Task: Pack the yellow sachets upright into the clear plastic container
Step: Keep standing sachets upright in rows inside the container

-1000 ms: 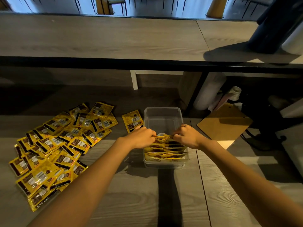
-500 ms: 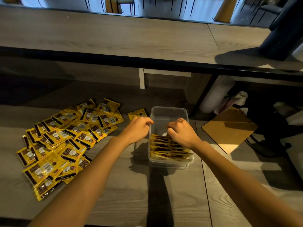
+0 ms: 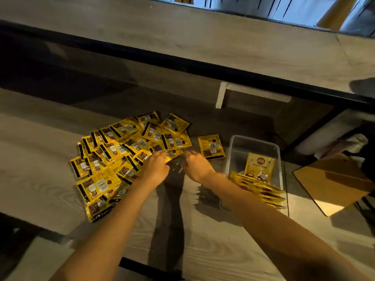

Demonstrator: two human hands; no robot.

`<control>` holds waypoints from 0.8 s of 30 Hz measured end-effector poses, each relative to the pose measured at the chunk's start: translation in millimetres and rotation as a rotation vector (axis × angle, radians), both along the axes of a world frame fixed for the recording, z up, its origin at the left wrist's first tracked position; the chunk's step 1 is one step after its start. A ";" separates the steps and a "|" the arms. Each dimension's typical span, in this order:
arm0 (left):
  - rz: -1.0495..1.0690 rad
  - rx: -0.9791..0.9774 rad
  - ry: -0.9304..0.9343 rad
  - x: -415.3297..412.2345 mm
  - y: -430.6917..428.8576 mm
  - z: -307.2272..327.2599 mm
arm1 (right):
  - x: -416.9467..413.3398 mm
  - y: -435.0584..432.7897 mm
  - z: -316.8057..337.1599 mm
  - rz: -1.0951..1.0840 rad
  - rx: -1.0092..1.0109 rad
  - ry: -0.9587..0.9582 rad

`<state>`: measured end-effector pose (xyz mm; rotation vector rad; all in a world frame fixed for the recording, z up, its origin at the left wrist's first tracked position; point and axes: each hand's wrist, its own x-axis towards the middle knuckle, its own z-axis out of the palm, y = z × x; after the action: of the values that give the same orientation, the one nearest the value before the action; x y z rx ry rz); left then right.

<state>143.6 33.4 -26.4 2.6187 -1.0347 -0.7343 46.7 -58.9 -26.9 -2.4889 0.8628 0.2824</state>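
Note:
A heap of yellow sachets (image 3: pixel 121 155) lies flat on the wooden table, left of centre. One sachet (image 3: pixel 211 146) lies alone between the heap and the clear plastic container (image 3: pixel 254 141). Inside the container a row of sachets (image 3: pixel 257 187) stands on edge at the near end, and one sachet (image 3: pixel 259 165) leans upright behind them. My left hand (image 3: pixel 155 169) rests at the heap's right edge, fingers on the sachets. My right hand (image 3: pixel 195 166) hovers just right of it, blurred, fingers spread over the table with nothing in it.
A brown clipboard-like board (image 3: pixel 332 183) lies to the right of the container, past the table edge. A higher wooden bench (image 3: pixel 182 35) with a black edge runs across the back. White rolled items (image 3: pixel 332 134) sit in the shadow at the right.
Both hands left the container and moved left to the sachet heap. The view swung left and tilted. One sachet now stands upright behind the packed row.

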 end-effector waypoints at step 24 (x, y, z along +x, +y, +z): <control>-0.231 0.218 -0.338 3.0 -24.4 -36.2 | 14.2 -31.5 -38.6 -0.335 0.075 0.298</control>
<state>146.6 9.1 -62.6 2.9118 -1.4437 -0.4796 60.9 -90.4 -65.5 -2.2174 1.3425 0.5648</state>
